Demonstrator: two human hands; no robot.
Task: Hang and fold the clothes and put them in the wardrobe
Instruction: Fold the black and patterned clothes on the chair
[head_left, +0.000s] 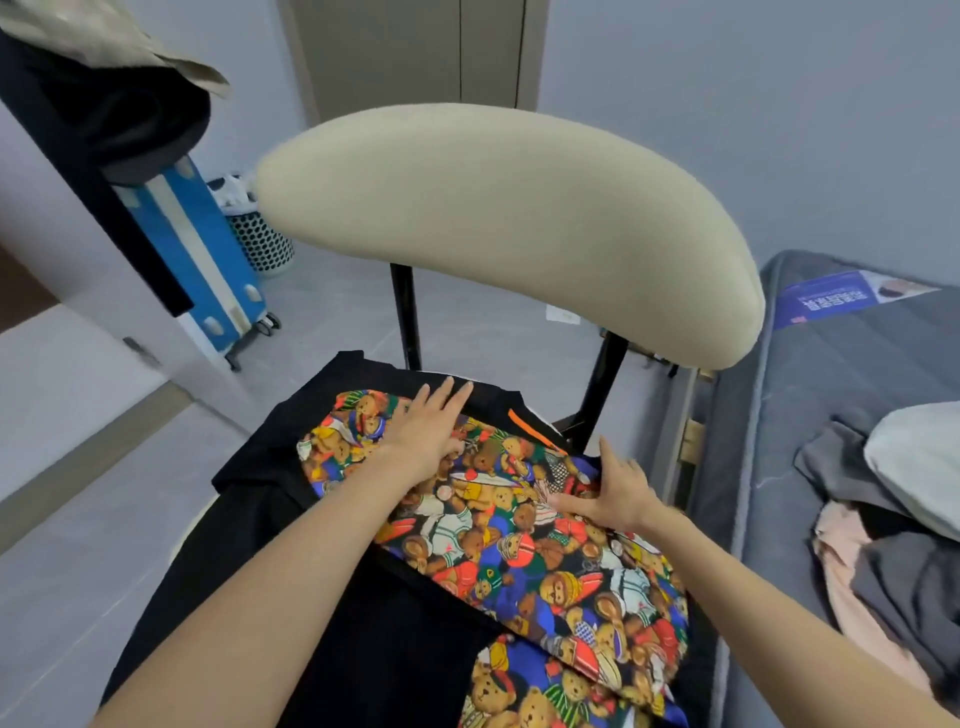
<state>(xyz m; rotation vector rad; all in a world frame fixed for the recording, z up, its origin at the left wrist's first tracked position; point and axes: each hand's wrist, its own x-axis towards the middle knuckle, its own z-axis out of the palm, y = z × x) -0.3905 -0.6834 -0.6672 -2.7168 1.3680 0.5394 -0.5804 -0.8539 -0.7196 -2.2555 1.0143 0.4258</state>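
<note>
chair backrest (509, 228) blocks ahead; bare floor (104, 519) lies open leftward.

Beige chair backrest (509, 223), blue suitcase (202, 249) + mesh bin (260, 239) at L, grey mattress (831, 374) at R

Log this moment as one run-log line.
stage: folding | left hand: flat on bear-print garment | right hand: flat on it | place: chair

My only camera sits on my head, facing forward and steeply down, close over the chair (509, 218), my left hand (428, 434) and my right hand (623, 493).
</note>
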